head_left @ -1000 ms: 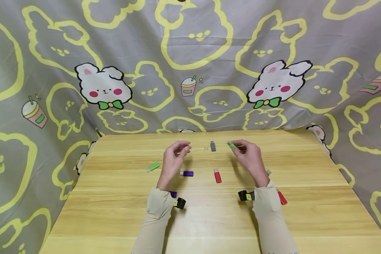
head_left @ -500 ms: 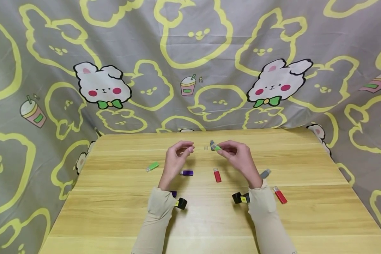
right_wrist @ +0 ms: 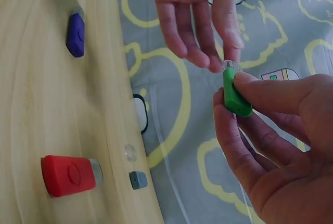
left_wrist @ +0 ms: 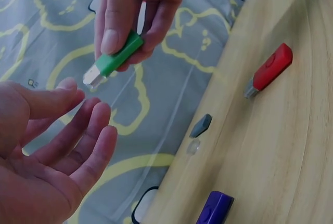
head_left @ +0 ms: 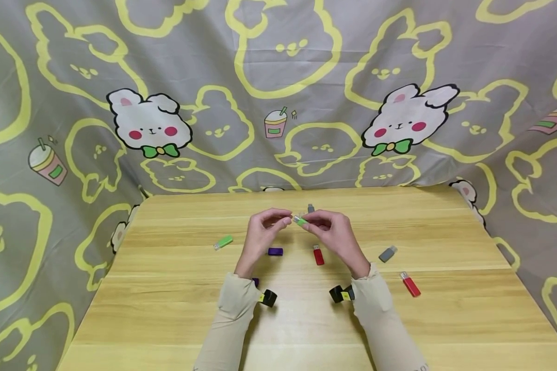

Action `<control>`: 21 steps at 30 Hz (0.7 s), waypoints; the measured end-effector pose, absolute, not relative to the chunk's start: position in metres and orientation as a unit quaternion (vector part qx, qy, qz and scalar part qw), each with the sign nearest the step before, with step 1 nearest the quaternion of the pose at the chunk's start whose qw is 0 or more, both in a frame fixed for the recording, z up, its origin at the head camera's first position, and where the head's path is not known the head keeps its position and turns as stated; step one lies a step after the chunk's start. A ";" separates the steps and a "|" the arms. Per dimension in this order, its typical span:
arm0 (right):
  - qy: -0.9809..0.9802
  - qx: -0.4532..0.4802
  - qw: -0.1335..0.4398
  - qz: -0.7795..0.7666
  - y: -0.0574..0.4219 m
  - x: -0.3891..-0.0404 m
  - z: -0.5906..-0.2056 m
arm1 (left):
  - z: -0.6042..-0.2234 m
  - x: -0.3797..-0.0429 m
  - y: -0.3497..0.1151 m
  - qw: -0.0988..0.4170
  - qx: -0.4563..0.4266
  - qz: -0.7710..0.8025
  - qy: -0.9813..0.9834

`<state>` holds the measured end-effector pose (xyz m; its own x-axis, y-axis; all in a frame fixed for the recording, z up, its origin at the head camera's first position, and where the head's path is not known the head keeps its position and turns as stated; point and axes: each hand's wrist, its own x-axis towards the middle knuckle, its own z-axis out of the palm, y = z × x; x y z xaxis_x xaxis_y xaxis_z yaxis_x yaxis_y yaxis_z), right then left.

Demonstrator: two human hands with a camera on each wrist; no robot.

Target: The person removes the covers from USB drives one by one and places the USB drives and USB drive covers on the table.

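My right hand pinches a green USB flash drive between thumb and fingers, above the far part of the table. Over the drive's metal plug sits a clear cap, pointing toward my left hand. The left hand hovers just beside it with loosely bent fingers and holds nothing. A small gap shows in the left wrist view between its fingertips and the cap. Below the hands lie a red flash drive and a purple flash drive, partly covered by the left hand in the head view.
On the wooden table also lie another green drive, a second red drive, a grey drive and a far grey drive. Beside the latter is a loose clear cap. A second purple drive hides behind the left wrist.
My right hand has carried the green flash drive leftward to the left hand, uncovering the grey and red drives at right. The left hand has shifted slightly right.
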<state>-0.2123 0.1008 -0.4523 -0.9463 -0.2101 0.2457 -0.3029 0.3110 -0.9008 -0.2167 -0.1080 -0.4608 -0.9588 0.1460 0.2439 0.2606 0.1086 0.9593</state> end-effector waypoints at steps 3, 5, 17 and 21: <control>-0.810 0.161 0.043 0.563 0.098 -0.212 -0.454 | -0.460 -0.216 -0.107 0.036 -0.140 -0.659 -0.738; -0.812 0.163 0.047 0.559 0.097 -0.211 -0.454 | -0.461 -0.217 -0.106 0.031 -0.144 -0.665 -0.732; -0.817 0.166 0.052 0.550 0.092 -0.211 -0.455 | -0.465 -0.220 -0.102 0.028 -0.133 -0.681 -0.719; -0.818 0.167 0.046 0.548 0.090 -0.211 -0.454 | -0.465 -0.219 -0.102 0.031 -0.129 -0.684 -0.718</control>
